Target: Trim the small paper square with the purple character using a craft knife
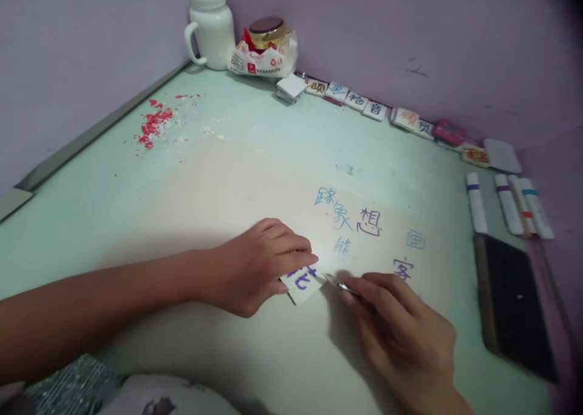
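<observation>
The left hand [259, 263] presses a small white tile [303, 283] bearing a purple character flat on the bench [113, 208], fingers closed over its edge. Just right of the tile, the right hand [401, 324] pinches a thin metal blade [339, 284], tip at the tile. Carving looks barely begun; the finished tiles [359, 101] line the wall beyond.

The light is dim and cool, brightest on the middle of the table [255, 160] and fading toward its far corner and left edge. Soft shadows lie under the left hand [255, 266] and the right hand [401, 330]. The near right corner smears, perhaps from motion, and the picture's top right corner darkens.
</observation>
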Demonstrator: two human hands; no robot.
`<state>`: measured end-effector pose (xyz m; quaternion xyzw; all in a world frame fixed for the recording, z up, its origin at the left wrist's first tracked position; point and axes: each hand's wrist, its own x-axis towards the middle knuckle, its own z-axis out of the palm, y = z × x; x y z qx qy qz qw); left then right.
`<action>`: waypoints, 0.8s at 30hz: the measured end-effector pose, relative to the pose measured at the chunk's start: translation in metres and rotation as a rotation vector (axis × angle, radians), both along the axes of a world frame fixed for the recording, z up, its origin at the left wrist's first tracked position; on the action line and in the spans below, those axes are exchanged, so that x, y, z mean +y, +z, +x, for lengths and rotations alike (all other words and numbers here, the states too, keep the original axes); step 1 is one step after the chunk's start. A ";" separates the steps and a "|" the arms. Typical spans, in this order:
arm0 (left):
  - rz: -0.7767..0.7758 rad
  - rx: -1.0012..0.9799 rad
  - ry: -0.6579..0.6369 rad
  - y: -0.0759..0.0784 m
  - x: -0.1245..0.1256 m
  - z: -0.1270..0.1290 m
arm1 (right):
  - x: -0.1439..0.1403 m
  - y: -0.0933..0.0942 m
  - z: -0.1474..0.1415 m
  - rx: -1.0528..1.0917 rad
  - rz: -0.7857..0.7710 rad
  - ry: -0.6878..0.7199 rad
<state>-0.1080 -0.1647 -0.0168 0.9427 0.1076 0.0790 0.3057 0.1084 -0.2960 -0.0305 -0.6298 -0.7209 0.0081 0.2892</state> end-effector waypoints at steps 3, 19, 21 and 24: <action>-0.027 -0.024 0.025 -0.003 0.001 -0.001 | 0.000 -0.001 0.000 -0.006 0.003 -0.034; -0.039 -0.091 0.155 -0.010 -0.003 -0.004 | -0.001 -0.006 0.006 0.159 -0.042 0.078; -0.038 -0.089 0.153 -0.010 -0.003 -0.005 | 0.000 -0.007 0.007 0.161 -0.055 0.080; -0.033 -0.095 0.143 -0.010 -0.003 -0.005 | 0.001 -0.009 0.008 0.152 -0.061 0.071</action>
